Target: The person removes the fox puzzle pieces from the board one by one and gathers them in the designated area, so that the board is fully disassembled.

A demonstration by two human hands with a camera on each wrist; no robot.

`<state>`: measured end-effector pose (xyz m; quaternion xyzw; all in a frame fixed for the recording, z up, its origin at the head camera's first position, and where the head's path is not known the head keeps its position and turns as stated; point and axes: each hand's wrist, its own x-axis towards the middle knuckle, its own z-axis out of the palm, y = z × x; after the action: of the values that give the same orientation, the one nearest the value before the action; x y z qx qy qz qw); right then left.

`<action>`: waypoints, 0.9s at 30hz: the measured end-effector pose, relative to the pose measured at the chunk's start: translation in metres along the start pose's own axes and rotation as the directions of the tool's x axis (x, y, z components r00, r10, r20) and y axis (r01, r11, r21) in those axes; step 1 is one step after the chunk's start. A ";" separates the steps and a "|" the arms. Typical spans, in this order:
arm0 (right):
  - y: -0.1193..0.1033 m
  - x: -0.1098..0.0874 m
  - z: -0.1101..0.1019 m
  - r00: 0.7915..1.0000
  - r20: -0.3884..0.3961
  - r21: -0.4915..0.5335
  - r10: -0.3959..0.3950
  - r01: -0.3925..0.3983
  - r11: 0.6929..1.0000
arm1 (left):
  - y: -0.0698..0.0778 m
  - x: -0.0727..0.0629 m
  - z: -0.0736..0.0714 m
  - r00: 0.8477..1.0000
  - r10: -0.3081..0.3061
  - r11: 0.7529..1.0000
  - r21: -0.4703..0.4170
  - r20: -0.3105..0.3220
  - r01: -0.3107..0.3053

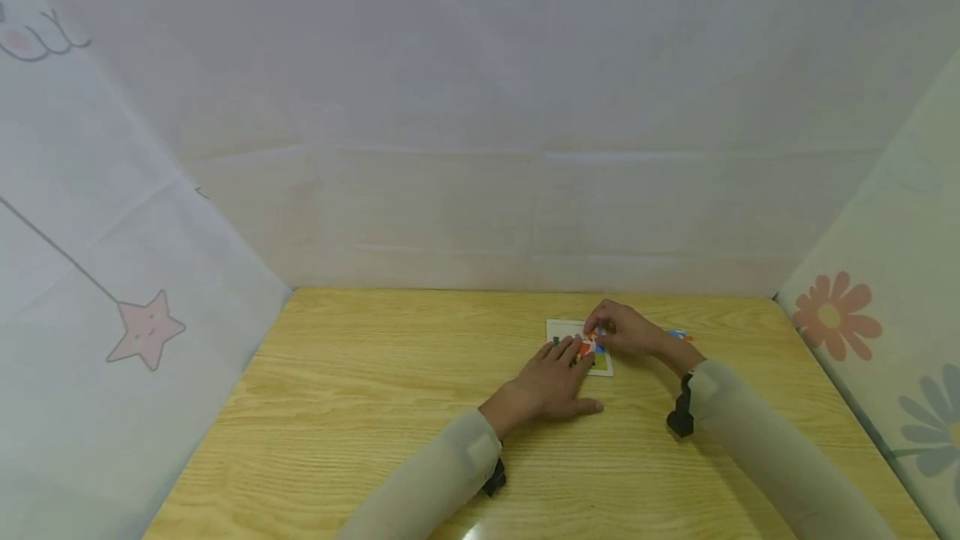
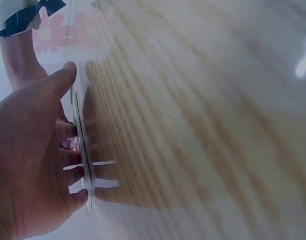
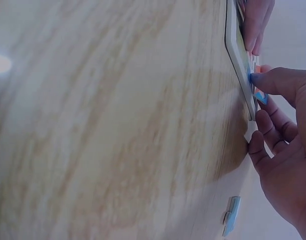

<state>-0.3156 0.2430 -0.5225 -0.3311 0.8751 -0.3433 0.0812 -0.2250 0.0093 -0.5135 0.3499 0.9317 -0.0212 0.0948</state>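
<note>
A small flat puzzle board [image 1: 559, 327] with a pale rim and a colourful picture lies on the table. My left hand [image 1: 553, 380] rests over its left side, fingers extended onto the picture and thumb spread toward the table. My right hand [image 1: 621, 328] is at the board's right side. Between its thumb and fingers it pinches a small blue and orange puzzle piece [image 3: 261, 96], right at the board's surface. The other fingers of that hand curl beyond the board's edge. Part of the picture is hidden under both hands.
A loose blue and red piece [image 1: 681, 334] lies on the table right of the board, partly behind my right wrist. The wood-grain table [image 1: 375, 390] meets pale fabric walls [image 1: 450, 107] at the back and sides. Both wrists wear dark straps.
</note>
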 end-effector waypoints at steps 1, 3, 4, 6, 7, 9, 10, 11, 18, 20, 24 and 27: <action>0.000 0.000 0.000 1.000 -0.005 -0.002 0.000 0.000 1.000 | 0.000 0.000 0.000 1.000 0.000 1.000 0.002 -0.001 0.000; 0.000 -0.001 0.000 1.000 -0.014 0.008 0.002 -0.002 1.000 | 0.000 0.000 0.000 1.000 0.000 1.000 0.009 -0.002 0.000; 0.000 -0.002 0.000 1.000 -0.018 0.011 0.002 -0.002 1.000 | 0.001 0.000 0.000 1.000 -0.001 1.000 0.012 -0.003 0.001; 0.000 -0.003 0.000 1.000 -0.025 0.017 0.001 -0.001 1.000 | 0.001 0.000 0.000 1.000 -0.002 1.000 0.015 -0.002 0.002; 0.000 -0.003 0.001 1.000 -0.027 0.019 -0.004 0.004 1.000 | 0.001 0.000 0.000 1.000 -0.003 1.000 0.015 -0.001 0.003; 0.000 -0.004 0.001 0.999 -0.031 0.024 -0.005 0.006 1.000 | 0.001 0.000 0.000 1.000 -0.005 1.000 0.014 0.004 0.005; 0.000 -0.004 0.001 0.999 -0.034 0.024 -0.006 0.007 1.000 | 0.000 0.001 0.000 1.000 -0.006 1.000 0.013 0.009 0.006; 0.000 -0.004 0.001 0.999 -0.038 0.028 -0.007 0.008 1.000 | 0.000 0.001 0.000 1.000 -0.007 1.000 0.012 0.010 0.007; 0.002 -0.004 0.002 0.998 -0.059 0.033 0.014 -0.012 0.999 | 0.000 0.001 0.003 1.000 -0.006 1.000 0.007 0.011 0.006; 0.003 -0.004 0.003 0.998 -0.060 0.039 0.034 -0.032 0.999 | 0.000 0.001 0.004 1.000 -0.006 1.000 0.004 0.012 0.006; 0.004 -0.005 0.004 0.996 -0.067 0.043 0.055 -0.052 0.998 | 0.001 0.001 0.003 1.000 -0.006 1.000 0.007 0.012 0.005; 0.006 -0.005 0.004 0.995 -0.084 0.032 0.054 -0.051 0.998 | 0.001 0.000 0.002 1.000 -0.004 1.000 0.007 0.010 0.003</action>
<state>-0.3137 0.2472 -0.5298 -0.2919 0.8809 -0.3679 0.0581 -0.2243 0.0099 -0.5158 0.3485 0.9318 -0.0264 0.0983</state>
